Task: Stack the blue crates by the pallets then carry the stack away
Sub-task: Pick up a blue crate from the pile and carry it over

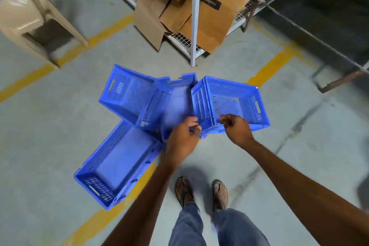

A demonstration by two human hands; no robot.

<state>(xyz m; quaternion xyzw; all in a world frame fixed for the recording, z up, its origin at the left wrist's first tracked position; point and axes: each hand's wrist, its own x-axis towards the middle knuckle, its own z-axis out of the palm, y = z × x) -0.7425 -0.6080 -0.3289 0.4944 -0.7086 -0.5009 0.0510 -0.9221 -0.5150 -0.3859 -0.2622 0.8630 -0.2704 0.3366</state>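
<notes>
The left hand (182, 136) and the right hand (236, 129) are both closing on the near rim of the right blue crate (229, 104), which is tilting on the floor (279, 156) against three other crates (127, 96). It looks light, stiff, perforated; the rim and handle slots are offering good holds.

Grey floor (60, 126), yellow lines (273, 68); blue crates (119, 158), cardboard boxes (211, 22)

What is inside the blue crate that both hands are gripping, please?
The right-hand crate looks empty: only its perforated floor shows. Left hand and right hand grip its near rim, hiding that near wall's inner face.
</notes>
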